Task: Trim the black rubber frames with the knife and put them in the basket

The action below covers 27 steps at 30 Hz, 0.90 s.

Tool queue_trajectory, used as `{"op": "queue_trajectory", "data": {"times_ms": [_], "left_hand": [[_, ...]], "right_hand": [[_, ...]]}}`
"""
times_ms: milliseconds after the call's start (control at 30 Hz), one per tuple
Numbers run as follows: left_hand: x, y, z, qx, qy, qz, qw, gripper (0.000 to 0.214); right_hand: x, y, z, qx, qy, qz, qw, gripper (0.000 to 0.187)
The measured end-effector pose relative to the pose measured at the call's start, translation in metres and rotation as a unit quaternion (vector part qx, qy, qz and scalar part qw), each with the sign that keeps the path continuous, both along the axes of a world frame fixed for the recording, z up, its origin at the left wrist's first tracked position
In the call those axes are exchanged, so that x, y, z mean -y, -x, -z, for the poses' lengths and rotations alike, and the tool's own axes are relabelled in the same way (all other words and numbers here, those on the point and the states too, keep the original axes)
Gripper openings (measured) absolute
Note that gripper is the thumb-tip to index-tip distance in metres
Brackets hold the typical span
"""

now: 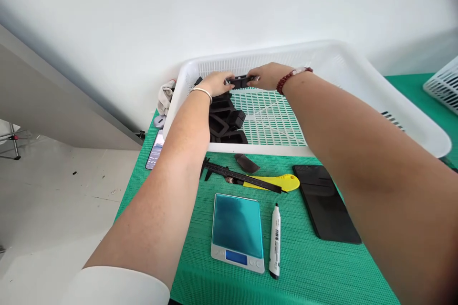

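Both hands reach over a white plastic basket (222,149). Between them they hold a small black part (240,82) near the basket's far side. My left hand (216,83) pinches its left end, and my right hand (266,76) grips the right end. What exactly the part is, I cannot tell. Below my left hand, several black frame-like pieces (219,124) and a black block (236,118) are piled in the basket's left end. My left forearm hides some of that pile.
On the green mat (195,248) in front are a digital scale (238,226), a marker (275,243), a black caliper (246,177), a yellow-handled knife (288,182), a dark shard (246,163) and a black tablet-like slab (325,202). A phone (154,151) lies left; another basket (445,83) stands right.
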State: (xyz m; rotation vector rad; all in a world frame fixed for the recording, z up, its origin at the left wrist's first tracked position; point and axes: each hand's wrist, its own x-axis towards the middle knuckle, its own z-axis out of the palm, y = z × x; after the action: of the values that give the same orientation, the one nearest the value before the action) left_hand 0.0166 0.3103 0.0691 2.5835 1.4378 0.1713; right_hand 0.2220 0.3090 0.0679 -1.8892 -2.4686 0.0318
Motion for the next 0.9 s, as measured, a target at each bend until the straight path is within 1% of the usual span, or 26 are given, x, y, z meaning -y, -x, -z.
{"op": "queue_trajectory", "data": {"times_ms": [67, 100, 167, 233, 333, 433, 500, 533, 600, 667, 700, 733, 767, 800, 833, 867, 900], "left_hand": [[0.006, 0.007, -0.006, -0.007, -0.026, -0.004, 1.0, 0.049], [0.01, 0.01, -0.01, -0.018, -0.035, -0.009, 0.999, 0.054], [0.019, 0.014, -0.018, -0.059, -0.057, -0.02, 0.996, 0.061], [0.028, 0.017, -0.025, -0.102, -0.086, -0.03, 0.991, 0.063], [0.042, 0.017, -0.036, -0.127, -0.116, -0.032, 0.985, 0.062], [0.062, 0.015, -0.052, -0.106, -0.14, -0.01, 0.984, 0.054], [0.086, 0.012, -0.068, -0.085, -0.164, 0.008, 0.983, 0.048], [0.103, 0.01, -0.076, -0.077, -0.175, 0.024, 0.981, 0.045], [0.144, 0.009, -0.091, -0.071, -0.163, 0.042, 0.983, 0.045], [0.194, 0.012, -0.097, -0.063, -0.151, 0.074, 0.984, 0.043], [0.22, 0.015, -0.094, -0.052, -0.153, 0.097, 0.982, 0.039], [0.246, 0.02, -0.088, -0.034, -0.16, 0.116, 0.98, 0.035], [0.27, 0.025, -0.079, -0.024, -0.16, 0.138, 0.977, 0.032], [0.292, 0.031, -0.067, -0.019, -0.157, 0.148, 0.976, 0.03], [0.311, 0.037, -0.054, -0.01, -0.159, 0.145, 0.977, 0.028], [0.326, 0.043, -0.039, -0.007, -0.154, 0.154, 0.976, 0.027], [0.339, 0.047, -0.024, -0.002, -0.153, 0.164, 0.974, 0.026]], "right_hand": [[0.005, -0.001, -0.012, 0.054, 0.017, -0.013, 0.998, 0.049], [0.008, -0.002, -0.018, 0.083, 0.015, -0.02, 0.996, 0.052], [0.016, -0.006, -0.028, 0.128, -0.019, -0.035, 0.991, 0.052], [0.026, -0.011, -0.036, 0.149, -0.063, -0.06, 0.985, 0.05], [0.046, -0.016, -0.046, 0.126, -0.13, -0.105, 0.978, 0.046], [0.074, -0.019, -0.06, 0.083, -0.181, -0.146, 0.969, 0.044], [0.099, -0.02, -0.072, 0.062, -0.207, -0.166, 0.962, 0.046], [0.115, -0.022, -0.077, 0.052, -0.218, -0.172, 0.959, 0.047], [0.152, -0.025, -0.085, 0.028, -0.231, -0.174, 0.957, 0.047], [0.198, -0.029, -0.084, 0.005, -0.229, -0.167, 0.959, 0.044], [0.223, -0.029, -0.08, -0.009, -0.215, -0.167, 0.962, 0.041], [0.249, -0.029, -0.073, -0.03, -0.199, -0.172, 0.964, 0.038], [0.273, -0.028, -0.064, -0.052, -0.175, -0.183, 0.966, 0.036], [0.296, -0.025, -0.053, -0.073, -0.141, -0.196, 0.968, 0.033], [0.316, -0.021, -0.041, -0.089, -0.1, -0.209, 0.969, 0.031], [0.333, -0.017, -0.028, -0.101, -0.067, -0.223, 0.967, 0.031], [0.347, -0.012, -0.015, -0.115, -0.051, -0.23, 0.965, 0.032]]}}
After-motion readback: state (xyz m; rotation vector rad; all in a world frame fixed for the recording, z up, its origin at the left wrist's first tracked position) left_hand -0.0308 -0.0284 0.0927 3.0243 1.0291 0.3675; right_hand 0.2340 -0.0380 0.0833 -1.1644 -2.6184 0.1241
